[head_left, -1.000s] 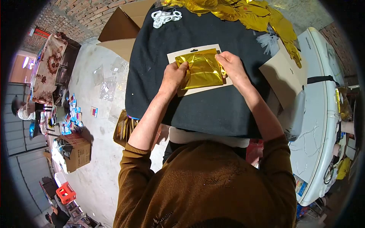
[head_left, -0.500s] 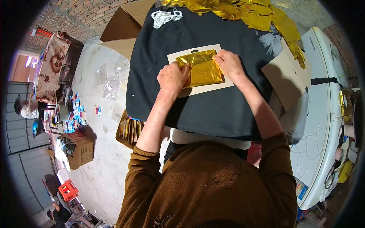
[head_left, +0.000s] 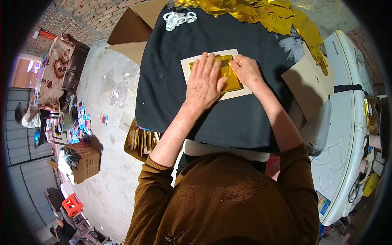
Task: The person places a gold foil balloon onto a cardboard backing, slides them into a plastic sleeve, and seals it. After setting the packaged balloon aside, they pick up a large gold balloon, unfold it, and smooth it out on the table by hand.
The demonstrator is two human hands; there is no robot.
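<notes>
On the black cloth-covered table [head_left: 163, 81] lies a pale backing card [head_left: 185, 67] with folded shiny gold foil [head_left: 232, 83] on top of it. My left hand [head_left: 203, 83] rests flat over the left part of the foil, fingers stretched away from me, hiding much of it. The fingers of my right hand [head_left: 248, 71] are closed in a pinch on the foil's right edge. Near the far right edge of the table, white thin strips [head_left: 292, 45] lie beside another pale card [head_left: 306, 79].
A heap of gold foil pieces [head_left: 245, 12] covers the table's far edge, with looped white cord [head_left: 178, 18] to its left. An open cardboard box [head_left: 132, 26] stands beyond the left side. Another box [head_left: 136, 143] holds several packets near my left elbow. Two people are in the left background.
My left hand has gone from gripping the foil's left edge to lying flat across it, fingers extended. The right hand keeps its pinch at the right edge.
</notes>
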